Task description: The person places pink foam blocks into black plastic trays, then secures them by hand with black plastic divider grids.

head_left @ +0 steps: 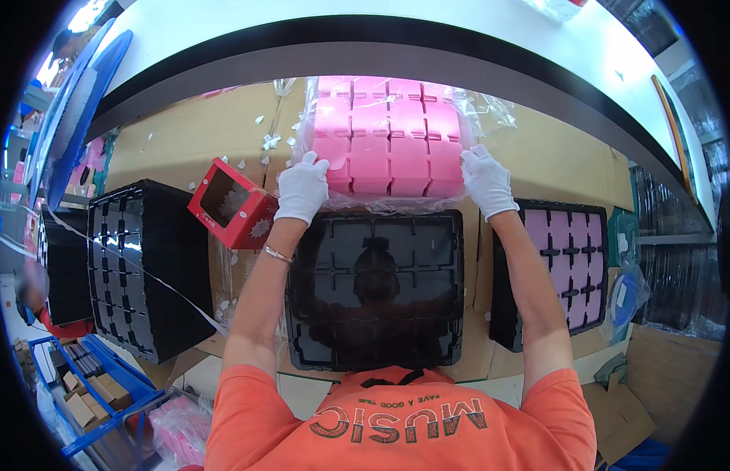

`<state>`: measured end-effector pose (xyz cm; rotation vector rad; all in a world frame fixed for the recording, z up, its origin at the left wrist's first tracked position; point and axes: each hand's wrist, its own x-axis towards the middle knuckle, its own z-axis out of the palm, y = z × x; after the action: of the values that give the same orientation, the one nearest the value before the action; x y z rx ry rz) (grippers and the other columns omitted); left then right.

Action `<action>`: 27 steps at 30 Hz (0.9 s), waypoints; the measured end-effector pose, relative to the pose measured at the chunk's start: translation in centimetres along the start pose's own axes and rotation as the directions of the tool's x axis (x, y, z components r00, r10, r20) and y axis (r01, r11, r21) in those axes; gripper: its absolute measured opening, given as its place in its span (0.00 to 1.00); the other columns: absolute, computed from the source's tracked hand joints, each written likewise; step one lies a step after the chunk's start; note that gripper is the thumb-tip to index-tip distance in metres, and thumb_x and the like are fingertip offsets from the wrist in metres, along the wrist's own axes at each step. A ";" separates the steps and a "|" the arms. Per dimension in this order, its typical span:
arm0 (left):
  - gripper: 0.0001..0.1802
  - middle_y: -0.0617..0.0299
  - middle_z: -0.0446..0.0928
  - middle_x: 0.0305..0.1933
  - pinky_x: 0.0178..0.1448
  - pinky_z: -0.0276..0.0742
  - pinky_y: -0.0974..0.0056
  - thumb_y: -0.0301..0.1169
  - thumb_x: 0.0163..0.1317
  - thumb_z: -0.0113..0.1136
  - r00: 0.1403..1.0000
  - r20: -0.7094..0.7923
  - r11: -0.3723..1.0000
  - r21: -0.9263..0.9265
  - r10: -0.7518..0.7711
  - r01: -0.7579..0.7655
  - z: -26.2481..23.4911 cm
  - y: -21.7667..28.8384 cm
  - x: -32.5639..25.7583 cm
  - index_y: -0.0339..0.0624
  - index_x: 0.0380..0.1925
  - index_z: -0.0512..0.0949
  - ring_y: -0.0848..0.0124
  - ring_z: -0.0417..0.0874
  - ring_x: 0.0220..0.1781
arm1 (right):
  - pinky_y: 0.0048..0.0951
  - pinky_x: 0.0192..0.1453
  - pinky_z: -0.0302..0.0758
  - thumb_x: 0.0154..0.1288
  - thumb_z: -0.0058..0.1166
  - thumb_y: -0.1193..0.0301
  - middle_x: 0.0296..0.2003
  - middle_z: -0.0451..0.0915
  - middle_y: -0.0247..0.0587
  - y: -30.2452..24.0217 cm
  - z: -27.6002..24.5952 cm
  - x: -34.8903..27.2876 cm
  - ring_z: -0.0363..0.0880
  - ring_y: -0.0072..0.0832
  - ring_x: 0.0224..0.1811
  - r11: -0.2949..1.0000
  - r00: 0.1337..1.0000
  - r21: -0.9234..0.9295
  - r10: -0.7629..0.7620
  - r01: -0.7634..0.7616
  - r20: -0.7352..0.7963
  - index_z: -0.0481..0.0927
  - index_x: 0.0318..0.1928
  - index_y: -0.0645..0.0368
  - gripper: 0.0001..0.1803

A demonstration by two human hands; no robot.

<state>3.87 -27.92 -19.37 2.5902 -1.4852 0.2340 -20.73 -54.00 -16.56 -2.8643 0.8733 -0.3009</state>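
1. Two white-gloved hands reach to the far side of the cardboard-covered worktop (184,133), seen from the head camera.
2. The left hand (302,188) rests its grip on the near left corner of a block of pink boxes (388,137) wrapped in clear film; fingers curl over the edge, clasping it.
3. The right hand (485,180) holds the near right corner likewise, so both are equally close.
4. The block lies just beyond the hands, its long axis running left to right.
5. Nearer, between the forearms, sits an empty black tray (376,290).
6. A red windowed box (231,204) lies left; a tray with pink-filled cells (565,259) lies right.
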 end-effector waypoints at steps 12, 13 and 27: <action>0.14 0.56 0.77 0.42 0.31 0.79 0.56 0.30 0.55 0.58 0.990 -0.098 0.995 0.015 -0.099 0.100 -1.7 -0.6 2.4 0.45 0.43 0.73 0.56 0.83 0.30 | 0.46 0.59 0.70 0.58 0.59 0.59 0.52 0.73 0.50 -3.3 -0.6 -2.7 0.72 0.47 0.57 0.996 0.975 -0.036 -0.087 0.081 -0.205 0.71 0.58 0.56 0.29; 0.14 0.56 0.77 0.42 0.31 0.79 0.56 0.30 0.55 0.58 0.990 -0.101 0.995 0.011 -0.095 0.097 -1.8 -0.7 2.9 0.45 0.43 0.73 0.56 0.83 0.30 | 0.47 0.64 0.65 0.56 0.60 0.58 0.55 0.71 0.50 -4.0 -0.1 -3.2 0.67 0.47 0.61 0.990 0.972 -0.052 -0.137 0.129 -0.193 0.69 0.61 0.56 0.33; 0.19 0.54 0.73 0.46 0.53 0.73 0.52 0.23 0.51 0.58 0.946 -0.307 0.980 -0.130 0.104 -0.150 -5.8 -0.6 -2.2 0.43 0.46 0.75 0.54 0.76 0.48 | 0.54 0.63 0.65 0.52 0.57 0.74 0.41 0.75 0.34 -1.3 -0.1 -4.5 0.76 0.34 0.48 0.974 0.845 -0.148 -0.225 0.174 -0.485 0.79 0.41 0.49 0.14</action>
<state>2.95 -24.60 -14.14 2.2246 -1.4953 0.4851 -23.74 -50.39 -16.91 -3.0184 0.6605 -1.0956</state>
